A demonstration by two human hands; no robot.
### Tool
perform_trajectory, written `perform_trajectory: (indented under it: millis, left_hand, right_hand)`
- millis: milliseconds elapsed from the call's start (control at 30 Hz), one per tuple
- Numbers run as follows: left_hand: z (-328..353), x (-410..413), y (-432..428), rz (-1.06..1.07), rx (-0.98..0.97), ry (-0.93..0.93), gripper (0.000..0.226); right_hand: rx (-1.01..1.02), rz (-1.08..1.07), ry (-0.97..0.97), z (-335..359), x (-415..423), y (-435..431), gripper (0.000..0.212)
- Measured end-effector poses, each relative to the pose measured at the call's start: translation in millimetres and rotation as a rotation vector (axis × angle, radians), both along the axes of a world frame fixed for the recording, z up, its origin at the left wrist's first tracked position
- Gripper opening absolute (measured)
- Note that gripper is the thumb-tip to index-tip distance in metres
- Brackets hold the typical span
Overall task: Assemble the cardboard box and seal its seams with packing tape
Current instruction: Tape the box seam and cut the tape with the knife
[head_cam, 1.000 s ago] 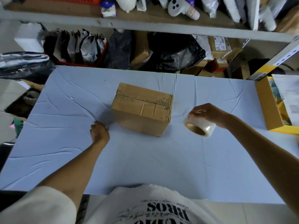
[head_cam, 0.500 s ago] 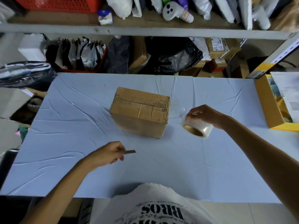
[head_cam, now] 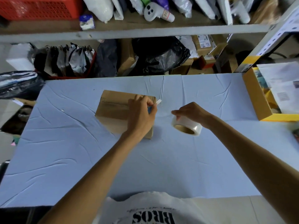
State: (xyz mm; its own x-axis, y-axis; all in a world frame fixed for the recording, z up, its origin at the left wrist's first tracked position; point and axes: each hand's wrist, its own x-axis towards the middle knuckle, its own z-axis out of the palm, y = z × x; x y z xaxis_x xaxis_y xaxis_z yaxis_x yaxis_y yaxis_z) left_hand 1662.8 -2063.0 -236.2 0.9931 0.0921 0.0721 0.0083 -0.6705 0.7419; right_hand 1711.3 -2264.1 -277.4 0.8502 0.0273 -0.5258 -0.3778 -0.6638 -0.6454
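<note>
A closed brown cardboard box (head_cam: pixel 114 110) stands on the light blue table (head_cam: pixel 64 143), a little left of centre. My left hand (head_cam: pixel 140 113) is over the box's right end, its fingers pinching a small blade-like cutter (head_cam: pixel 157 102) whose pale tip sticks out to the right. My right hand (head_cam: pixel 192 113) grips a roll of clear packing tape (head_cam: pixel 186 126) just right of the box, held slightly above the table. A faint clear strip seems to run from the roll toward the box.
An open yellow-edged cardboard box (head_cam: pixel 257 101) with papers sits at the table's right edge. Behind the table a metal shelf (head_cam: pixel 145 31) holds bags, parcels and a red basket (head_cam: pixel 38 7). Black bags (head_cam: pixel 160 55) fill the space below the shelf.
My left hand picked up a small cutter from beside the box and carried it up and right to the box's right end. My right hand with the tape roll stayed nearly in place.
</note>
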Motion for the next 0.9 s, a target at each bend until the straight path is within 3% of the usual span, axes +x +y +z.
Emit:
perform_trajectory:
  millis: [200, 333, 500, 900]
  left_hand:
    - [-2, 5, -7, -0.025, 0.145, -0.050, 0.016]
    - [-5, -4, -10, 0.054, 0.068, -0.068, 0.017]
    - [-17, -8, -17, 0.184, 0.121, -0.072, 0.021]
    - [-22, -1, -24, 0.140, -0.089, 0.015, 0.024]
  right_hand:
    - [0.030, -0.003, 0.013, -2, -2, 6, 0.043]
    - [0.034, 0.008, 0.001, -3, -4, 4, 0.041]
    - [0.057, 0.041, -0.005, -1, -4, 1, 0.040]
    - [0.021, 0.117, -0.028, 5, 2, -4, 0.037]
